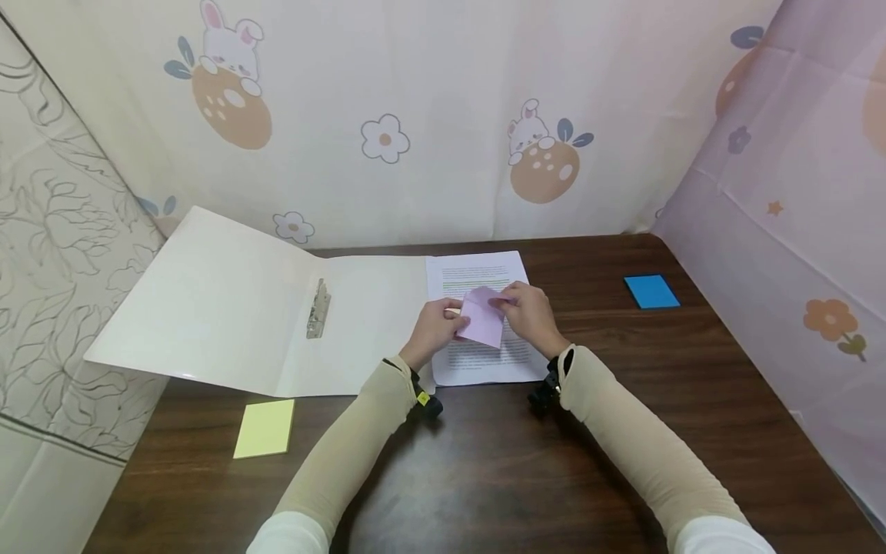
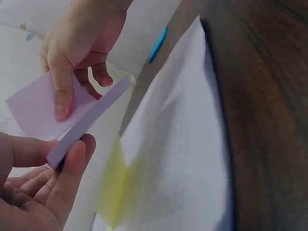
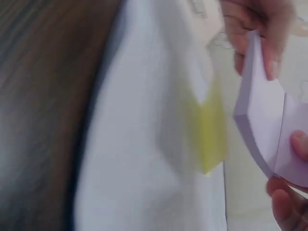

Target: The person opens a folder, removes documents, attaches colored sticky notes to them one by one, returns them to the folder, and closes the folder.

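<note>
held above the printed page [image 1: 484, 323] near table centre: a pad of pale purple sticky notes [image 1: 482, 315], gripped from both sides. left hand [image 1: 436, 331] at the pad's 9 o'clock, fingers curled round its edge, thumb and fingertips clamped on the stack's side in the left wrist view [image 2: 84, 127]. right hand [image 1: 529, 312] at the pad's 3 o'clock, thumb and forefinger pinching the top sheet [image 2: 41, 108], lifted and bent away from the rest of the stack. seen from the right wrist too: pad [image 3: 262, 125] edge-on, top leaf peeled toward the lower right, fingertip [image 3: 301, 144] pressed on it.

under the hands, a white sheet of printed text with coloured highlighted lines at its top, lying on the right flap of an open white folder [image 1: 228, 300]. metal clip [image 1: 318, 309] at the folder's spine, at 9 o'clock from the hands. folder's left flap tilted up against the patterned wall. yellow sticky note pad [image 1: 264, 428] at 7 o'clock from the hands, flat on the dark wooden table [image 1: 484, 477], just beside the folder's near edge. blue sticky note pad [image 1: 651, 292] at 3 o'clock, well apart from the page. a yellow tab [image 2: 115, 185] stuck at the page's edge, blurred in both wrist views. curtain with rabbits and flowers [image 1: 415, 115] at 12 o'clock behind the table.
</note>
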`<move>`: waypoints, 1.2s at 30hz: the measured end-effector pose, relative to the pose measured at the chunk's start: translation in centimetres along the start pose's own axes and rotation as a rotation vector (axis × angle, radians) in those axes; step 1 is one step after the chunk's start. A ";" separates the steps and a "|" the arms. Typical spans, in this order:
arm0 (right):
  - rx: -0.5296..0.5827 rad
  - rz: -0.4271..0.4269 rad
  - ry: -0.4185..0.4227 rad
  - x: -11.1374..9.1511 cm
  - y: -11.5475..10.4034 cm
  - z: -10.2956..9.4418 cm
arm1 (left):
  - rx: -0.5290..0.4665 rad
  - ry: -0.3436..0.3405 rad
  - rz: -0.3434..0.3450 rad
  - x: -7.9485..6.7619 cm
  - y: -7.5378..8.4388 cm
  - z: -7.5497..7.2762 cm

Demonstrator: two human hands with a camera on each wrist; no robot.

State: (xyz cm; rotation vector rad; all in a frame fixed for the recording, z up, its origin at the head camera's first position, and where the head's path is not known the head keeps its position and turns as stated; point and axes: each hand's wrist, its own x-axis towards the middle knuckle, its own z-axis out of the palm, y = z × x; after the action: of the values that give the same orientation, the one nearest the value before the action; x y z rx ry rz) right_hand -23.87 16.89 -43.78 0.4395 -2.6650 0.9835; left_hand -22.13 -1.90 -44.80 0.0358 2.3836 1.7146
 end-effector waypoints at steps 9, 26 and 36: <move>0.217 0.235 0.185 2.3 0.5 -3.3 | 0.025 0.048 0.029 -0.2 1.1 -1.7; 0.279 0.462 -0.012 1.0 4.0 -4.2 | -0.024 0.132 -0.001 -1.1 -0.1 -3.5; 0.302 0.464 -0.034 0.7 4.6 -3.8 | 0.007 0.064 0.032 -1.5 0.2 -4.1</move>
State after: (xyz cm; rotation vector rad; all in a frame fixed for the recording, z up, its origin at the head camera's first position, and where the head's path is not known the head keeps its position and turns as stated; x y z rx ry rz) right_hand -25.71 22.57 -43.44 -0.1215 -2.7123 1.5309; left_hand -21.38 -5.82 -43.10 0.0205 2.4475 1.7462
